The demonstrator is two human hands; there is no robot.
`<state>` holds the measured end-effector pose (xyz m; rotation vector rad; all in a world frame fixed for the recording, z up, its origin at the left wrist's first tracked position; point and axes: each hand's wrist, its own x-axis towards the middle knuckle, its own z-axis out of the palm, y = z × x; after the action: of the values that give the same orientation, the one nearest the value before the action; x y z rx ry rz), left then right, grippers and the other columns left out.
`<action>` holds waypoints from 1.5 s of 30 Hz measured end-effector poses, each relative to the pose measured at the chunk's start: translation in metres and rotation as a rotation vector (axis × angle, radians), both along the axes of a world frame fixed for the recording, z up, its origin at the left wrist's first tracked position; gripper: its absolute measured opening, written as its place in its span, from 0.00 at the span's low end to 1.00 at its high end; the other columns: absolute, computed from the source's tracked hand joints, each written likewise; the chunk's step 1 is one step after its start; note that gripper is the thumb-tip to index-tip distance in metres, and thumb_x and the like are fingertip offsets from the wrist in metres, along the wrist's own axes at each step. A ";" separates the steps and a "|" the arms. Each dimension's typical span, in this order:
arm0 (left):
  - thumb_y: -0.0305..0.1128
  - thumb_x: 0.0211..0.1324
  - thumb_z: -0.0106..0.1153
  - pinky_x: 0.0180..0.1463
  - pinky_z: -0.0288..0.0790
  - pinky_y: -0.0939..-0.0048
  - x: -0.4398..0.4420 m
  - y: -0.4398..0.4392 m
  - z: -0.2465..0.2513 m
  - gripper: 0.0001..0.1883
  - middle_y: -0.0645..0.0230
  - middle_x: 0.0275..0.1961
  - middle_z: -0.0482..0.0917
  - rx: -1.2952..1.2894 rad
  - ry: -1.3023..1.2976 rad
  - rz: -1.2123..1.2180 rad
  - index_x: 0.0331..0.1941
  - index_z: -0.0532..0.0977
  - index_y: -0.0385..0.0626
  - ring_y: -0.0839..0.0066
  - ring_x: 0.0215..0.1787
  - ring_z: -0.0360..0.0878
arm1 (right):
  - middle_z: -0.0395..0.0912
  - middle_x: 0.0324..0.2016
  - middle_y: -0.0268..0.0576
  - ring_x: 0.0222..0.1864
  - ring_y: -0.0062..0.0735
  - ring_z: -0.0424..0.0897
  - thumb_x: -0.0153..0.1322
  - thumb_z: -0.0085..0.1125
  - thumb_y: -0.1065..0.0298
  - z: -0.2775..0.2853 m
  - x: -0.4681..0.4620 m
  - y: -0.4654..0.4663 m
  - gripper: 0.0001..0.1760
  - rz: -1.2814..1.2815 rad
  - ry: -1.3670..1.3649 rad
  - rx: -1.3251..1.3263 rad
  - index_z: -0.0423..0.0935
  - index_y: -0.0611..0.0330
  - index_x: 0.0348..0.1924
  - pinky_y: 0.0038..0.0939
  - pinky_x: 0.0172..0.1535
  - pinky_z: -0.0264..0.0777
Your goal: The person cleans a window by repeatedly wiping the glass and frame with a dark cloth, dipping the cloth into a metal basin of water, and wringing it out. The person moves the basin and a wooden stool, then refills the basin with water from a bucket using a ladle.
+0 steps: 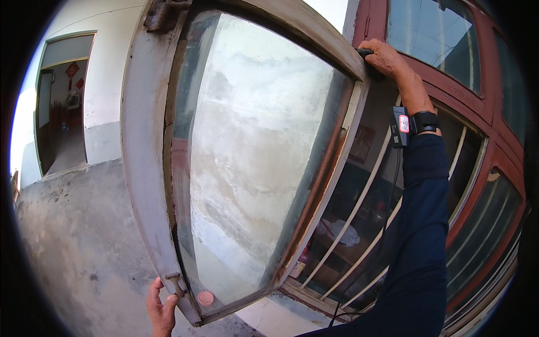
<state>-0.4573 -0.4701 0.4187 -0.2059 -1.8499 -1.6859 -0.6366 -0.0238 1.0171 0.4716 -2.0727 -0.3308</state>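
A wooden casement window sash [145,139] with flaking pale paint stands swung out before me, its glass pane [261,139] clouded by streaks and reflections. At its lower left corner, my left hand [162,309] grips the frame edge, thumb in front, beside a small metal window handle [176,284]. My right hand [385,59] reaches up to the sash's upper right corner and holds a dark cloth or sponge [365,52] against the wood. Most of that dark item is hidden under the fingers. A round pink object [205,298] shows at the pane's bottom.
Behind the sash is a window opening with pale metal bars [370,177], set in a reddish-brown wooden frame [446,92]. A plastic bag [347,234] lies inside. A cable [389,198] hangs from a device [400,126] on my right wrist. Across the concrete floor [80,219] is a doorway [63,105].
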 end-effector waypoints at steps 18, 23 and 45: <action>0.32 0.47 0.73 0.57 0.71 0.61 -0.017 -0.025 -0.003 0.29 0.54 0.49 0.81 -0.117 0.069 -0.025 0.55 0.74 0.39 0.57 0.51 0.79 | 0.78 0.31 0.32 0.32 0.20 0.76 0.67 0.55 0.65 -0.019 0.115 -0.285 0.14 0.837 -0.182 -0.295 0.82 0.55 0.43 0.25 0.39 0.72; 0.32 0.48 0.72 0.56 0.70 0.60 -0.019 -0.032 0.005 0.29 0.55 0.49 0.80 -0.084 0.076 -0.088 0.56 0.74 0.41 0.57 0.53 0.77 | 0.73 0.26 0.31 0.28 0.19 0.70 0.63 0.53 0.73 -0.020 0.145 -0.353 0.08 0.808 -0.303 -0.430 0.77 0.62 0.34 0.19 0.30 0.65; 0.31 0.49 0.71 0.55 0.69 0.57 -0.024 -0.035 0.001 0.26 0.54 0.47 0.81 -0.086 0.128 -0.096 0.53 0.74 0.40 0.55 0.49 0.77 | 0.79 0.52 0.41 0.52 0.46 0.80 0.67 0.55 0.65 -0.020 0.140 -0.304 0.21 0.325 -0.015 -0.051 0.82 0.41 0.54 0.42 0.60 0.75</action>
<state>-0.4816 -0.5054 0.4196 -0.4346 -1.8437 -1.6186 -0.4962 -0.3279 0.9971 0.7686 -1.9731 -0.0821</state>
